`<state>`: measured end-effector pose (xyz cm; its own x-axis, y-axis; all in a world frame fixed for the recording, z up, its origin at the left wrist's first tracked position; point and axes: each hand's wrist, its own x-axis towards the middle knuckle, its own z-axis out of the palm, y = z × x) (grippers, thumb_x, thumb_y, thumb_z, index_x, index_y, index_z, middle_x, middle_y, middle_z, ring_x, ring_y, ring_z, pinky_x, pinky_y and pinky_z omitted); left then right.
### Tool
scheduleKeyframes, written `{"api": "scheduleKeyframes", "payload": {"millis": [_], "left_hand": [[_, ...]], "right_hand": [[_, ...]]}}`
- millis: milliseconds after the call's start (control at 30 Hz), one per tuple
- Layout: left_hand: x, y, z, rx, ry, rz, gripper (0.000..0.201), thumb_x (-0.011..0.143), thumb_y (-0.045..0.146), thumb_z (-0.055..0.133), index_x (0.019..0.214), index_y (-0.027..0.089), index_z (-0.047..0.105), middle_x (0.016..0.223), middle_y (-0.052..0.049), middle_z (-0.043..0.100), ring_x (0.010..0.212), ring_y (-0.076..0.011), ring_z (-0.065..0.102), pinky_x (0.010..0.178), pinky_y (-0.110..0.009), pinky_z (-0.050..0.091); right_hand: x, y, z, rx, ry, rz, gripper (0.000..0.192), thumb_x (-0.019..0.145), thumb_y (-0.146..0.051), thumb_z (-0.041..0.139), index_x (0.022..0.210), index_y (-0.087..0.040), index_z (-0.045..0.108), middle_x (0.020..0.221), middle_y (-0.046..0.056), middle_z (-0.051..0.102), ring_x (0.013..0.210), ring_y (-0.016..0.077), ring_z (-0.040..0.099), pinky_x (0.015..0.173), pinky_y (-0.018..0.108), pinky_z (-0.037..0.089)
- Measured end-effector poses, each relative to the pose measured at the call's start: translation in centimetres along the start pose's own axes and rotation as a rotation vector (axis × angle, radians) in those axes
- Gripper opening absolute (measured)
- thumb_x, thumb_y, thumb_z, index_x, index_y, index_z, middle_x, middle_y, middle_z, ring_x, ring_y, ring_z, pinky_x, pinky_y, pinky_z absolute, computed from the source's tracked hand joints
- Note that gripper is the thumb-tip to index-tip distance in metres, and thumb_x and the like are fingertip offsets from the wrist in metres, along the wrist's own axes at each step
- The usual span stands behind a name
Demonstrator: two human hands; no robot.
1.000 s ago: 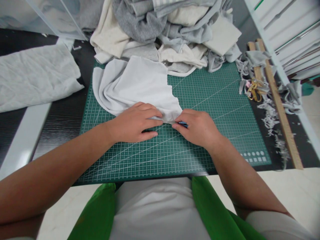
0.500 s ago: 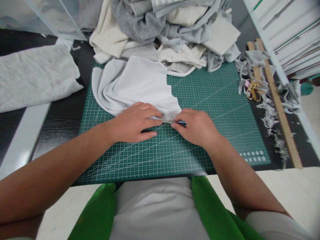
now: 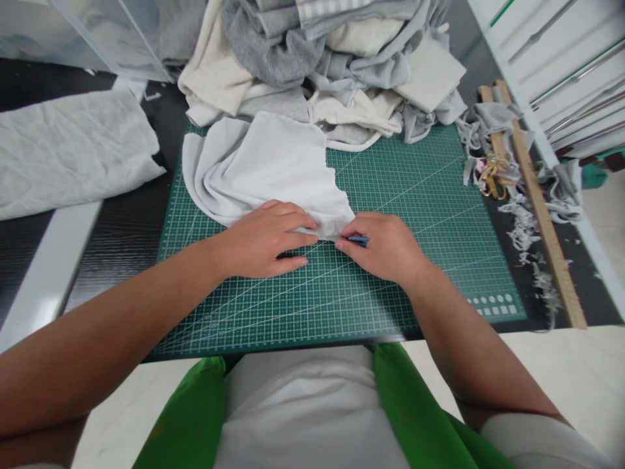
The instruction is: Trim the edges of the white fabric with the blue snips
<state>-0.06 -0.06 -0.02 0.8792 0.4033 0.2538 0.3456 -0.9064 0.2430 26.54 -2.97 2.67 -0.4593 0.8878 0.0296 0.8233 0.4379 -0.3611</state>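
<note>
A light grey-white piece of fabric [image 3: 288, 156] lies in soft folds on the green cutting mat [image 3: 293, 319], with its ragged right edge turned toward me. My left hand [image 3: 266, 241] rests flat on the fabric's near edge, fingers stretched out and slightly apart. At the near right corner, my right hand [image 3: 385, 247] has thumb and forefinger closed on the fabric's edge. A small dark blue tool [image 3: 359, 240] shows between those fingers and the palm; its kind is mostly hidden.
A heap of grey and cream fabrics [image 3: 273, 52] covers the mat's far edge. Folded grey cloth [image 3: 73, 153] lies at left. Along the right are wooden strips [image 3: 547, 221], gold-handled scissors [image 3: 492, 179] and fabric scraps [image 3: 520, 225]. A clear plastic bin [image 3: 102, 32] stands at back left.
The view has shifted slightly. Both hands and the fabric stay almost where they were; slightly more of the blue tool shows in my right hand.
</note>
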Motion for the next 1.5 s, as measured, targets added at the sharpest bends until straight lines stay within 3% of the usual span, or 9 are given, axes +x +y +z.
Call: {"api": "scheduleKeyframes", "payload": {"millis": [933, 1200, 1500], "left_hand": [[0.0, -0.1, 0.1, 0.017, 0.016, 0.015, 0.035, 0.099, 0.042, 0.061, 0.124, 0.020, 0.069, 0.135, -0.010, 0.066, 0.124, -0.0309, 0.060, 0.103, -0.049, 0.048], [0.1, -0.1, 0.0, 0.008, -0.002, 0.003, 0.034, 0.099, 0.041, 0.061, 0.124, 0.021, 0.070, 0.135, -0.010, 0.067, 0.124, -0.0301, 0.060, 0.102, -0.047, 0.048], [0.1, -0.1, 0.1, 0.008, 0.012, 0.002, 0.034, 0.099, 0.042, 0.061, 0.123, 0.021, 0.070, 0.134, -0.009, 0.067, 0.124, -0.0297, 0.060, 0.103, -0.046, 0.047]], "right_hand": [[0.1, -1.0, 0.1, -0.166, -0.042, 0.011, 0.020, 0.094, -0.033, 0.064, 0.083, -0.020, 0.073, 0.087, 0.006, 0.074, 0.077, 0.0205, 0.065, 0.067, 0.034, 0.039], [0.1, -0.7, 0.3, -0.038, 0.016, 0.013, 0.015, 0.091, -0.032, 0.069, 0.083, -0.020, 0.074, 0.086, 0.004, 0.074, 0.079, 0.0197, 0.066, 0.073, 0.032, 0.044], [0.2, -1.0, 0.4, -0.095, 0.003, 0.002, 0.016, 0.092, -0.033, 0.067, 0.085, -0.020, 0.074, 0.089, 0.005, 0.076, 0.082, 0.0211, 0.068, 0.072, 0.033, 0.044]]}}
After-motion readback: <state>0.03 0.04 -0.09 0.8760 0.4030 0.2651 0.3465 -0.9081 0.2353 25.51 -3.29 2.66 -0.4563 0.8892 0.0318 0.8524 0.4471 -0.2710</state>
